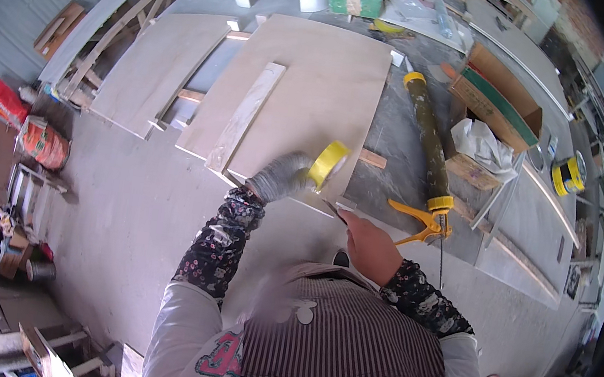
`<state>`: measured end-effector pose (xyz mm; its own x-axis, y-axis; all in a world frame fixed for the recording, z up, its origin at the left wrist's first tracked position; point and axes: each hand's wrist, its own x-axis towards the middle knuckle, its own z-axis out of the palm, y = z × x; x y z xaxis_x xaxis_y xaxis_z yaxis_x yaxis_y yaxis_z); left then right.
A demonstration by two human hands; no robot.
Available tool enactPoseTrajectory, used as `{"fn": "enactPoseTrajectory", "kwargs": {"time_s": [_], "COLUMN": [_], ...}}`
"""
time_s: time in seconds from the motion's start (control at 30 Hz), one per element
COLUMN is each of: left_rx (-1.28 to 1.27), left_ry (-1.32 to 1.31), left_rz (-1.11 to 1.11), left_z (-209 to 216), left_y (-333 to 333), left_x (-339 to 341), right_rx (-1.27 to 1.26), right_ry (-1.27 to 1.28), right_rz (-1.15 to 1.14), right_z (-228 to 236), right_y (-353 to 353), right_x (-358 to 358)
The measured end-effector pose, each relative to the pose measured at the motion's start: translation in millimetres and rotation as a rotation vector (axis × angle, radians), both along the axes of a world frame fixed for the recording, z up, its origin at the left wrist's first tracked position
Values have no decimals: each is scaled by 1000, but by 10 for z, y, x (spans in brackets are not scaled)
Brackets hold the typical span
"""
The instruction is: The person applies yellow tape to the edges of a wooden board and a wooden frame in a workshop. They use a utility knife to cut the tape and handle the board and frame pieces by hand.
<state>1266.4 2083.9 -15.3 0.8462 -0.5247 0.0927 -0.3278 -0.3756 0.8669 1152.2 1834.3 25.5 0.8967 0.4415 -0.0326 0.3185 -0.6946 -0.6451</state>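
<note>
2 hands reach forward, left hand (pixel 278 177) gripping tape roll (pixel 328 163).

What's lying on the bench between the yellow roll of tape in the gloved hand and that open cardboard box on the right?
In the head view, a long caulking gun with a yellow handle lies on the grey bench between the tape roll in the gloved left hand and the cardboard box.

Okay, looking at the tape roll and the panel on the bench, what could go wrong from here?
The left hand, in a grey glove, holds the yellow tape roll at the near edge of the pale panel; the tape could go on crooked or wrinkle. The right hand is bare and appears to hold a small blade-like thing close to the left hand; it could nick a finger. The caulking gun beside the right hand could get knocked.
</note>
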Motion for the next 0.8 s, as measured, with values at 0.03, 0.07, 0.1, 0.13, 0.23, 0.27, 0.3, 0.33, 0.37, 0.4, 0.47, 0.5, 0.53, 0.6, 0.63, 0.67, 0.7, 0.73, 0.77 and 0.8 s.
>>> {"fn": "enactPoseTrajectory", "kwargs": {"time_s": [0.03, 0.07, 0.1, 0.13, 0.23, 0.27, 0.3, 0.33, 0.37, 0.4, 0.47, 0.5, 0.53, 0.6, 0.63, 0.67, 0.7, 0.73, 0.77, 0.8], "left_rx": [26, 41, 43, 37, -88, -171, -225, -278, -303, -264, -125, -51, -8, 0, 14, 1, -11, -32, -53, -56], "left_ry": [16, 24, 20, 15, 64, 140, 193, 248, 277, 306, 360, 361, 429, 508, 544, 568, 591, 594, 598, 614], "left_rz": [-26, -35, -42, -20, 7, -9, -26, -42, -60, -76, -103, -126, -100, -82, -60, -47, -34, -28, -22, -6], "left_z": [0, -19, -59, -121, -391, -479, -548, -590, -604, -585, -460, -364, -265, -86, -19, 31, 64, 78, 79, 68], "left_y": [-13, -20, -20, -19, -6, -15, -14, -10, -9, 5, 38, 64, 69, 63, 50, 38, 27, 17, 7, 2], "left_x": [27, 45, 67, 82, 138, 182, 210, 226, 241, 244, 224, 201, 178, 129, 107, 89, 74, 62, 51, 42], "right_rx": [-36, -76, -60, -48, 11, 21, -10, -54, -99, -122, -163, -163, -160, -168, -180, -184, -202, -213, -212, -227], "right_ry": [-10, -6, -25, -27, -125, -156, -173, -171, -171, -213, -297, -302, -309, -288, -257, -223, -214, -202, -189, -191], "right_rz": [-5, -16, -39, -69, -94, -105, -102, -114, -124, -112, -93, -92, -88, -86, -90, -95, -92, -90, -91, -95], "right_z": [-35, -69, -101, -133, -191, -197, -199, -193, -186, -180, -163, -156, -150, -142, -139, -139, -138, -143, -149, -158], "right_y": [29, 59, 92, 130, 199, 208, 215, 215, 211, 219, 226, 230, 234, 246, 254, 262, 270, 277, 284, 294], "right_x": [-34, -56, -62, -62, -47, -48, -58, -71, -83, -85, -91, -90, -86, -71, -64, -57, -53, -49, -47, -46]}}
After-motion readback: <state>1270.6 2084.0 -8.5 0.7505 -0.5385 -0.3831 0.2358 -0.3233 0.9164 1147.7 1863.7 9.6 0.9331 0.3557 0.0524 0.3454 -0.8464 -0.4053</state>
